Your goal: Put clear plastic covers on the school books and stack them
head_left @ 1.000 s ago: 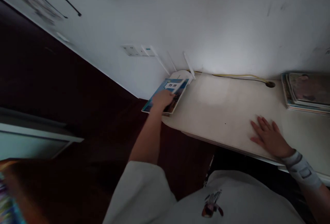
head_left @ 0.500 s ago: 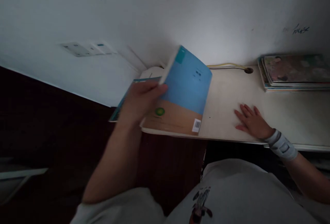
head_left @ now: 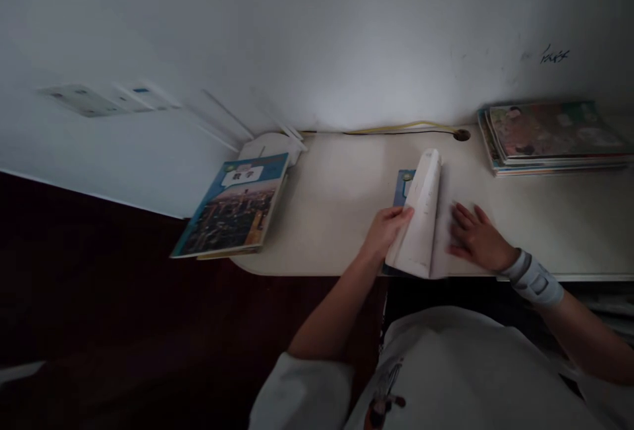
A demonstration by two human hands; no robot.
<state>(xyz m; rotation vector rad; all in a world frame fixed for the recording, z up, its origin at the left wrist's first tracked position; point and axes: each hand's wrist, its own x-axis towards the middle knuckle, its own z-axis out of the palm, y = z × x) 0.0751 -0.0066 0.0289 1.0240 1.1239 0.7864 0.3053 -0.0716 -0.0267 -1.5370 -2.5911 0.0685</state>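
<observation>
A blue-covered book (head_left: 419,218) lies on the white desk (head_left: 347,192) in front of me, its thick block of white pages standing up from the spine. My left hand (head_left: 386,232) grips the left side of that page block near the blue cover. My right hand (head_left: 475,237) rests with fingers spread flat on the page or desk just right of the raised pages; a grey brace wraps its wrist. Another book (head_left: 230,207) with a city photo on its cover lies at the desk's left corner, overhanging the edge.
A stack of colourful books (head_left: 549,136) sits at the back right by the wall. A yellow cable (head_left: 401,128) runs along the wall to a desk hole. A white device (head_left: 270,144) lies behind the left book. Wall sockets (head_left: 99,96) are on the left; dark floor lies below.
My left hand lifted the blue book off the pile at the left corner, carried it right and set it down in front of me with its pages raised. My right hand stayed in place.
</observation>
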